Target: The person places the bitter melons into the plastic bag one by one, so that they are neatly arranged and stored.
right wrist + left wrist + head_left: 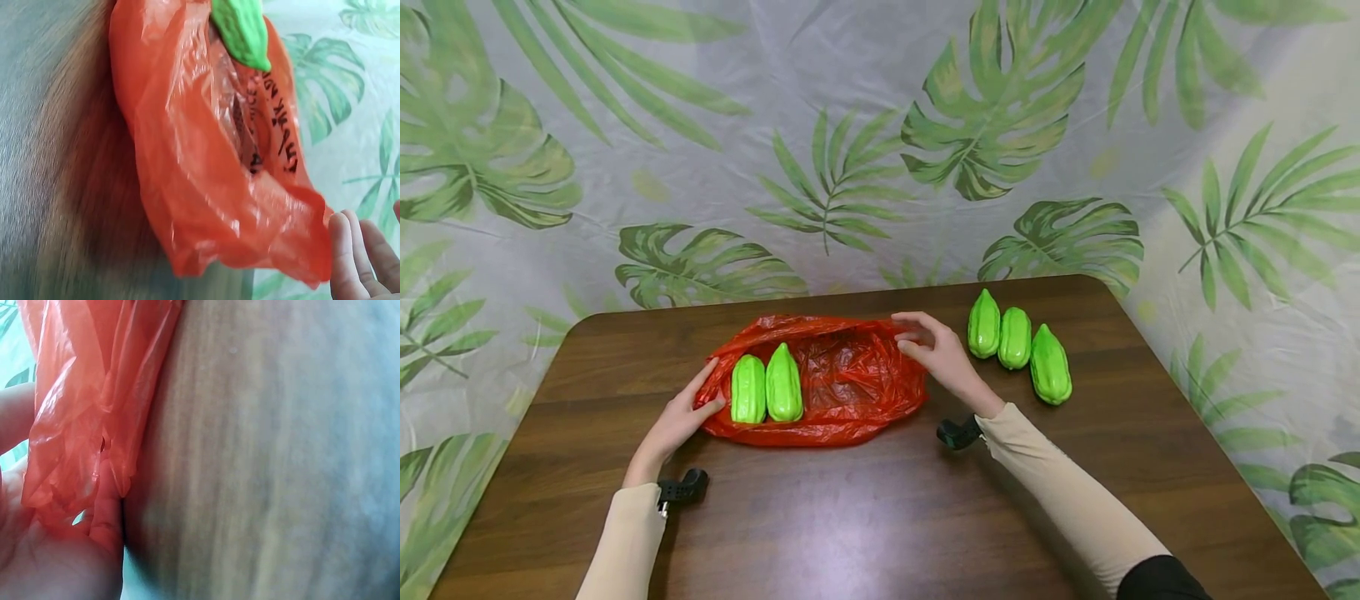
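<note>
A crumpled red plastic bag point(857, 417) lies on its side on the table, its mouth spread towards me. Two bright green, ridged, pod-shaped vegetables point(784, 383) lie side by side in its left part. My left hand point(672, 423) is at the bag's left end, thumb and fingers spread apart against the film. In the left wrist view, part of that hand shows through the red film point(81, 412). At the bag's right end, my right hand point(947, 360) hovers by the rim with loosely bent fingers. The right wrist view shows its fingers point(344, 250) beside the bag's edge, gripping nothing visible.
Several things share the brown wooden table point(850, 517): to the right of the bag lie three more green ridged vegetables point(1015, 337), close together. A leaf-patterned cloth point(850, 167) hangs behind the table. Dark print shows inside the bag point(284, 137).
</note>
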A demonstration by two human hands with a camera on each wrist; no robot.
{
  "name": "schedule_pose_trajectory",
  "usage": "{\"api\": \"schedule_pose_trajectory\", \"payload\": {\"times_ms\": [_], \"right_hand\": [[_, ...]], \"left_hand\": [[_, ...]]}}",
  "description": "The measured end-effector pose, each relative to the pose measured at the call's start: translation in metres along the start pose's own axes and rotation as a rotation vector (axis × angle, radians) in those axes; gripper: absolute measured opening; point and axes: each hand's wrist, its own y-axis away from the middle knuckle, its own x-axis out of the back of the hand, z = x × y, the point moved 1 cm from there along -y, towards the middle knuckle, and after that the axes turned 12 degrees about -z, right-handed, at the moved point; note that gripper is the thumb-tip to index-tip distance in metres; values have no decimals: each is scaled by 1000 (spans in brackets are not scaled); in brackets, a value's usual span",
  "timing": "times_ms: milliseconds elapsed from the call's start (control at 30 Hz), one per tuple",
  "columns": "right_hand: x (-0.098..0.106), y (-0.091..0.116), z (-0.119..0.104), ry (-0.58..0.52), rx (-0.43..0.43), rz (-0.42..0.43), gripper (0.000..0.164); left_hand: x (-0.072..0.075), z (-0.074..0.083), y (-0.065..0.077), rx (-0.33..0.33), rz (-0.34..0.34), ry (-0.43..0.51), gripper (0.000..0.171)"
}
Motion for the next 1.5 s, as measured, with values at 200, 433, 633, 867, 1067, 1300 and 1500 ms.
{"api": "schedule_pose_trajectory", "payload": {"times_ms": [200, 433, 633, 867, 1067, 1300, 1500], "right_hand": [[9, 3, 4, -17, 22, 37, 36], [21, 9, 8, -28, 24, 81, 36], [34, 13, 23, -6, 24, 126, 36], [52, 17, 51, 58, -8, 174, 35], [63, 22, 58, 84, -26, 220, 35], [73, 28, 54, 101, -48, 286, 36], [79, 31, 45, 128, -30, 325, 38]], "left_hand": [[0, -2, 0, 9, -3, 1, 72], [0, -1, 0, -6, -3, 19, 73], [0, 0, 1, -5, -5, 20, 73], [0, 1, 0, 4, -2, 14, 73], [0, -2, -2, 1, 1, 8, 73], [0, -1, -1, -6, 3, 9, 73], [-1, -1, -1, -5, 6, 5, 72]]}}
